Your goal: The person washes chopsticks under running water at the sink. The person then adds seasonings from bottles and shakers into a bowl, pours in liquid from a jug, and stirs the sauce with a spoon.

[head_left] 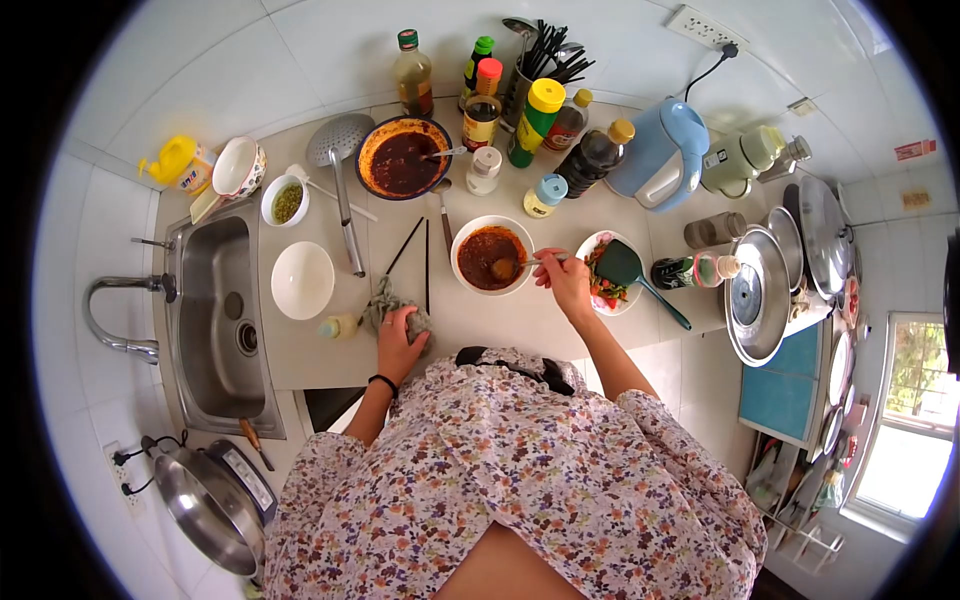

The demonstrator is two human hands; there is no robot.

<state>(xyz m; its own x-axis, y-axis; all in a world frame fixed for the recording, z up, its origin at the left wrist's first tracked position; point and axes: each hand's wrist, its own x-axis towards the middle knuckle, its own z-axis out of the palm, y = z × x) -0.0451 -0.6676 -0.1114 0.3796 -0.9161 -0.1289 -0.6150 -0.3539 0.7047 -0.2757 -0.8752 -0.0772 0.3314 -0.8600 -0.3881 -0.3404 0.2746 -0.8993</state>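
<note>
My right hand [566,284] pinches the handle of a metal spoon [503,268], whose bowl sits in dark red sauce inside a white bowl [459,234]. On a grey cloth [416,322] near the counter's front edge rests my left hand [399,338], its fingers bent around the bunched fabric. Two black chopsticks [427,265] lie between the cloth and the sauce bowl, with a small spoon [445,215] close by. Just right of my right hand, a plate of chopped vegetables [604,297] bears a dark green spatula [620,264].
Behind stand a larger sauce bowl [366,187], several bottles [536,120] and a blue kettle [660,155]. An empty white bowl [303,281], a skimmer [345,210] and the sink [215,320] are at the left. A metal basin [757,325] stands at the right.
</note>
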